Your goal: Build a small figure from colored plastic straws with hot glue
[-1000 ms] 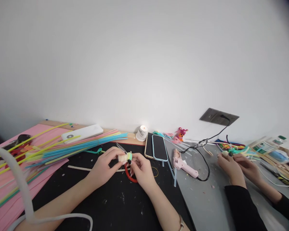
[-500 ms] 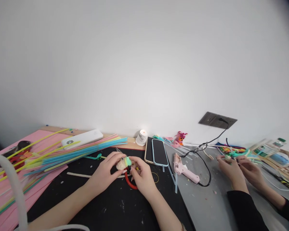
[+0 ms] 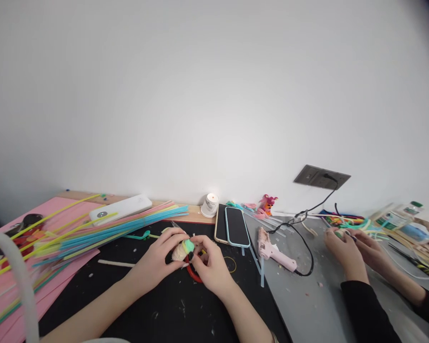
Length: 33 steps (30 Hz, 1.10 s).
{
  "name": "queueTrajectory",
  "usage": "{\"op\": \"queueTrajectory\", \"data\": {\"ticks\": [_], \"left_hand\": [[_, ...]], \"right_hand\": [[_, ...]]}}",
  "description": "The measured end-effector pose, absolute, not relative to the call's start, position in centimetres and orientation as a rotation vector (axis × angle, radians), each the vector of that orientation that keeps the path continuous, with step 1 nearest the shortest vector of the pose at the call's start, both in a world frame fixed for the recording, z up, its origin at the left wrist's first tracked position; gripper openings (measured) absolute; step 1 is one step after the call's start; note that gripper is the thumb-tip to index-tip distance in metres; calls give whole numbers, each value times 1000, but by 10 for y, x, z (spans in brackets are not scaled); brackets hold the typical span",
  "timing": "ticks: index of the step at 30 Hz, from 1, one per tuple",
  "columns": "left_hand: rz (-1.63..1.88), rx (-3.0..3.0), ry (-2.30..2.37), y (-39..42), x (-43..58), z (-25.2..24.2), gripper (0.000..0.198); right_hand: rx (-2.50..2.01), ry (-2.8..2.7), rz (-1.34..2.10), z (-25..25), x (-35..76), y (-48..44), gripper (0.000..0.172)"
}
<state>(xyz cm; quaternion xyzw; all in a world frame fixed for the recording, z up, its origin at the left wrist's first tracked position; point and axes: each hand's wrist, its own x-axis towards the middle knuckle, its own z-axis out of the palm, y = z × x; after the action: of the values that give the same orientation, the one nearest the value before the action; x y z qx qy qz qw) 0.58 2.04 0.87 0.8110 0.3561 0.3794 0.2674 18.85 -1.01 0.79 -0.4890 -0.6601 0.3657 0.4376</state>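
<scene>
My left hand (image 3: 159,253) has its fingers curled round a small fuzzy craft figure (image 3: 179,251), cream at one end and mint green with a yellow band at the other. My right hand (image 3: 213,265) pinches at the figure's right side, where a small black part (image 3: 190,256) shows by the thumb. Under the hands lies a red curved piece (image 3: 194,275), partly covered by my right fingers. A cream pipe cleaner (image 3: 116,263) rests on the black mat (image 3: 153,305) left of my left wrist.
Bundled coloured pipe cleaners (image 3: 117,228) and a white power bank (image 3: 120,209) lie left. A paper cup (image 3: 210,205), phones (image 3: 237,226) and a pink glue gun (image 3: 277,255) with a black cord stand right of centre. A co-worker's hands (image 3: 353,252) work at far right.
The figure has turned in my fingers, so its green end now faces up and toward me. My right thumb has shifted over the black part. The co-worker's hands have moved slightly.
</scene>
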Motion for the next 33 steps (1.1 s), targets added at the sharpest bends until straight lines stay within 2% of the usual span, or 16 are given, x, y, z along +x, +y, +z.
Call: {"op": "queueTrajectory", "data": {"ticks": [7,11,14,15,18,21,26,31,33], "left_hand": [[993,2211,956,19,5,12,33],[1016,2187,968,23,6,8,28],[1082,2032,1007,28,6,1,32],[1113,1951,1015,30,6,-1,33],[1186,1727,1031,34,6,-2,38],[1183,1632,1053,35,4,1,37],[1154,1542,1094,35,4,4,47],[1122,1540,1105,33,5,6,49],[1085,1600,1071,32,5,6,47]], "right_hand": [[-1220,-1602,908,5,186,-8,24],[-1206,-1521,922,5,187,-6,25],[-1248,-1408,900,5,191,-5,6],[-1276,-1383,868,5,193,-5,6],[-1341,-1372,743,6,199,-6,30],[-1319,-1372,669,10,200,-8,38],[-1152,-1229,746,14,195,-11,22],[-1184,-1372,866,11,190,-11,25],[-1193,-1436,855,9,189,-10,18]]}}
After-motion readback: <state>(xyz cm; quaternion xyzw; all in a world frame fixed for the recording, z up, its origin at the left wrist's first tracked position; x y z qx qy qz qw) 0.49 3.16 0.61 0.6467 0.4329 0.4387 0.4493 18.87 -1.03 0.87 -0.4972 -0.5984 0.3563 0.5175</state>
